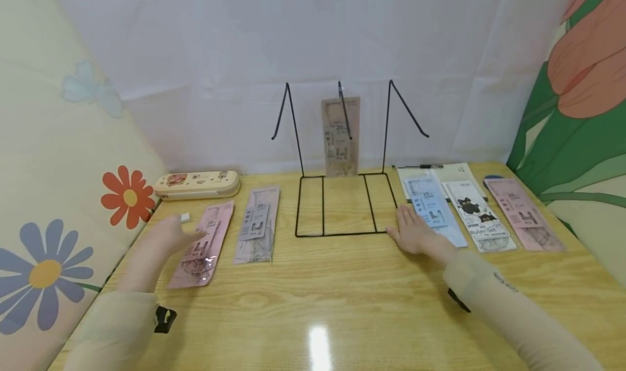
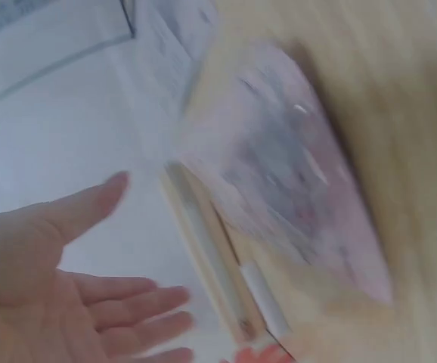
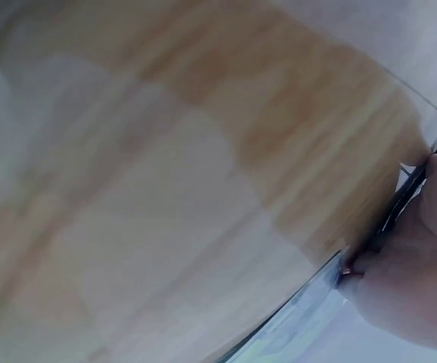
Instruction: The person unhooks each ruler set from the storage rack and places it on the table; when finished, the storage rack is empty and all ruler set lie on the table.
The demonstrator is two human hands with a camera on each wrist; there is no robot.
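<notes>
My left hand hovers by a pink ruler-set packet on the left of the table, its fingers spread and holding nothing in the left wrist view. A second, greyish-pink packet lies to the right of it. My right hand rests with extended fingers at the front right corner of the black wire display rack, touching its base wire in the right wrist view. It partly overlaps a light blue packet. Another pink packet hangs upright from the rack's middle hook; both outer hooks are bare.
A cream pencil case and a small white eraser-like block sit at the back left. To the right lie a white ruler-set packet, a pink packet and a black pen. A white cloth hangs behind.
</notes>
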